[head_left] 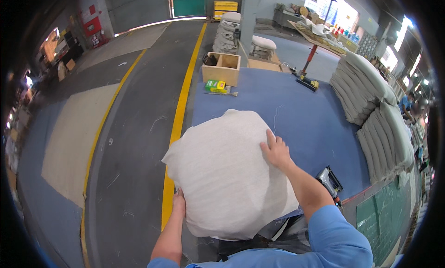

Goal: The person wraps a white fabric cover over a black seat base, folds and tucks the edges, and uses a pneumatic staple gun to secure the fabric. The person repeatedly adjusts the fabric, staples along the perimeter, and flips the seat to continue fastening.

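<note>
A large off-white fabric-covered cushion (227, 175) lies in front of me at the near left end of the blue work table, partly jutting past the table's left edge. My left hand (179, 203) grips its left side, with the fingertips hidden behind the fabric. At its upper right edge, my right hand (277, 152) presses against the cloth, fingers bent over the rim. What lies beneath the cushion is hidden. To the right of my right forearm, a nail or staple gun (330, 182) rests on the table.
The blue table (315, 124) carries a wooden box (221, 69), a green-yellow carton (215, 86) and another power tool (307, 82) at its far side. Stacked grey-beige cushions (382, 115) stand along the right. A yellow floor line (187, 82) runs on the left. Another person (406, 104) is far right.
</note>
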A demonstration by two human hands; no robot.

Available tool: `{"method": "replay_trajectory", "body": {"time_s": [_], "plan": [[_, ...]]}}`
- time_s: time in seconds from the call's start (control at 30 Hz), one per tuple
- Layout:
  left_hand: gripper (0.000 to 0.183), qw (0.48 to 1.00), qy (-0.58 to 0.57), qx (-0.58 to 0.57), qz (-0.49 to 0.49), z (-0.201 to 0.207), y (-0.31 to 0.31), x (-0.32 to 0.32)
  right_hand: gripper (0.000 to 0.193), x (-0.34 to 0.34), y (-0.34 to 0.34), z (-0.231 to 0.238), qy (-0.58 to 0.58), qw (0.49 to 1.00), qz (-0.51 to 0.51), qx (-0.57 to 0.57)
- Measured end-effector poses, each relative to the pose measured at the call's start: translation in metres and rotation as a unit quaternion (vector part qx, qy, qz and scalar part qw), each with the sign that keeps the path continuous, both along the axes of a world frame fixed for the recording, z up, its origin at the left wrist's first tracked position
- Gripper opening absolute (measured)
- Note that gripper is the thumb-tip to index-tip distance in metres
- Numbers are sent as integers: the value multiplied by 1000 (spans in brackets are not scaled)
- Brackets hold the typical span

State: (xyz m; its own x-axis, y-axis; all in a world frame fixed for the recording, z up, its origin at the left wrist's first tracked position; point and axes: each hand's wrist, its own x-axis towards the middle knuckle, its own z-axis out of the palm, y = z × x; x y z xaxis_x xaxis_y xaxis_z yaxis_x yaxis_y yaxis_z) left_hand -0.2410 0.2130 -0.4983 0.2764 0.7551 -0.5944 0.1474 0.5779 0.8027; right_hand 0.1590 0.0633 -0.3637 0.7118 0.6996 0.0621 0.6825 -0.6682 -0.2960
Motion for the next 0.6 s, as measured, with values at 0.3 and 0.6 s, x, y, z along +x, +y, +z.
{"method": "replay_trajectory", "body": {"time_s": [0.3, 0.6], "plan": [[52, 997, -27, -67, 5, 29, -4, 5, 101, -3, -55, -6, 91, 995, -29, -23], [45, 997, -44, -58, 5, 32, -10, 0, 108, 4, -66, -9, 407, 903, -135, -37]]}}
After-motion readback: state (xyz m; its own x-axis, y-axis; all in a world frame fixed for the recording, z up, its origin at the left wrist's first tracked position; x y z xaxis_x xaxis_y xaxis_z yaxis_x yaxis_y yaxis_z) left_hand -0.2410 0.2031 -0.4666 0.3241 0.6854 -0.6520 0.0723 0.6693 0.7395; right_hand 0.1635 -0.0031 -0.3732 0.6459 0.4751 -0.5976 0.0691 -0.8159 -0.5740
